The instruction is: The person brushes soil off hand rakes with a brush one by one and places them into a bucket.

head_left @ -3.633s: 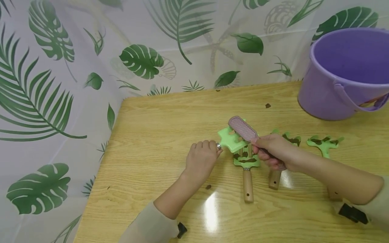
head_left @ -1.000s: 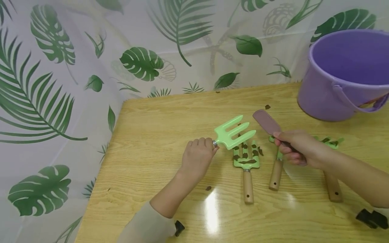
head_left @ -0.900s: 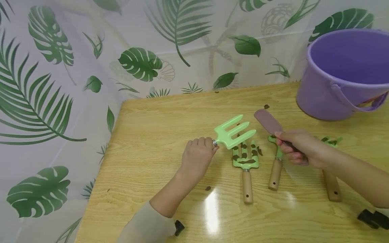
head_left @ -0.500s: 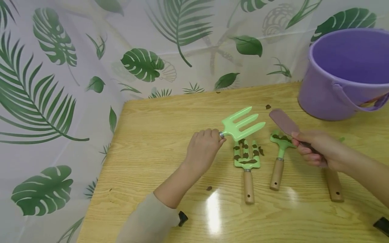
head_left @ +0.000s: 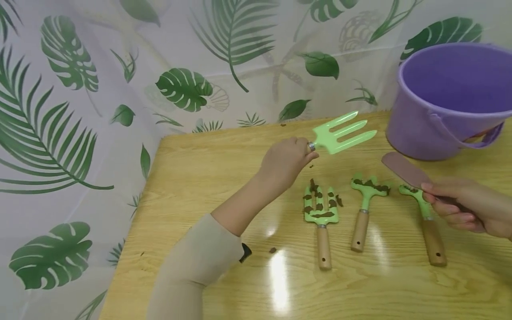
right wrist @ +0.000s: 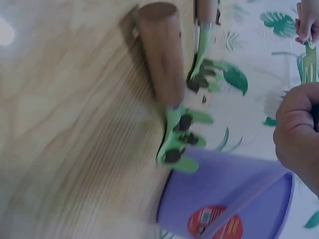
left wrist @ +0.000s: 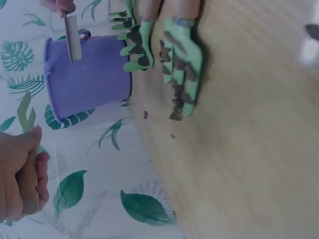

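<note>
My left hand point(head_left: 286, 162) grips the wooden handle of a green garden fork point(head_left: 330, 141), raised above the table with its clean-looking tines pointing right. In the left wrist view, its fingers point(left wrist: 44, 181) wrap round that handle. My right hand point(head_left: 474, 204) holds a mauve brush point(head_left: 404, 171) by its dark handle; pale bristles show in the left wrist view. Below lie a second fork point(head_left: 324, 244) and a small hand rake point(head_left: 361, 229), both with brown dirt on the green metal. Another dirt-marked green tool point(head_left: 434, 242) lies partly behind the brush and right hand.
A purple bucket point(head_left: 432, 133) with a handle stands at the back right of the wooden table point(head_left: 192, 200). Crumbs of brown dirt point(head_left: 273, 250) are scattered about. A leaf-print cloth point(head_left: 260, 53) hangs behind the table and along its left side.
Earlier the brush was over the tines of the fork in my left hand. Since then the brush has moved right, away from it, and my left hand has carried the fork up and right towards the bucket.
</note>
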`<state>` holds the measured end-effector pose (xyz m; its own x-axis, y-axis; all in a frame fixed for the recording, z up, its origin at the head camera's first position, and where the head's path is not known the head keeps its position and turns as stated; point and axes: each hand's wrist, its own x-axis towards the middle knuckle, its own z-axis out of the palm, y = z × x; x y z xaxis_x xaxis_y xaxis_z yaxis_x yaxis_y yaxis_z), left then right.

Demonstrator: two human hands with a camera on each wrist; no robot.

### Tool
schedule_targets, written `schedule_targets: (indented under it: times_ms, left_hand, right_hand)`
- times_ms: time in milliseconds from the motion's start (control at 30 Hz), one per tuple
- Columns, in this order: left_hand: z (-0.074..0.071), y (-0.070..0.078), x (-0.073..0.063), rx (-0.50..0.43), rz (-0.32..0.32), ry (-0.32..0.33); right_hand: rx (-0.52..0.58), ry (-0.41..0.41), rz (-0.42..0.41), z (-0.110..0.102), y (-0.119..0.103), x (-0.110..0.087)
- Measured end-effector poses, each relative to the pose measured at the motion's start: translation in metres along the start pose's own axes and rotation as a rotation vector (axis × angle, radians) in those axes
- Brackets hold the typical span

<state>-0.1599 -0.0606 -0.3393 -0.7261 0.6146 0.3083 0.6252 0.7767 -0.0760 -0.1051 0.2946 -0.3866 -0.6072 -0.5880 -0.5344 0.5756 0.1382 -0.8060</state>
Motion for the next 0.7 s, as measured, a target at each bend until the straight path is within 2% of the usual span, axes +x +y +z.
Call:
schedule_targets:
  times_ms: [133,233,300,367,400,567,700]
  left_hand:
    - [-0.001,-0.001,0.027,-0.03,0.035,0.0]
    - [-0.003,0.0,0.047,-0.086,0.026,-0.069]
    - [-0.005,0.002,0.062,-0.115,0.011,-0.137]
    - [-0.009,0.006,0.078,-0.121,-0.009,-0.215]
    - [-0.01,0.009,0.086,-0.111,-0.012,-0.238]
    - [-0.017,0.026,0.125,-0.058,-0.021,-0.296]
    - [-0.02,0.043,0.157,-0.047,-0.042,-0.337]
  right_hand:
    - [0.063,-0.042,0.04,-0.012,0.01,-0.01]
    - [0.243,-0.235,-0.037,-0.023,0.023,-0.015]
    - [0.368,-0.402,-0.085,-0.031,0.032,-0.018]
    - [0.465,-0.553,-0.106,-0.04,0.039,-0.021]
    - [0.486,-0.601,-0.113,-0.043,0.041,-0.022]
    - [0.456,-0.631,-0.105,-0.059,0.051,-0.032]
    - [0.424,-0.574,-0.102,-0.065,0.057,-0.041]
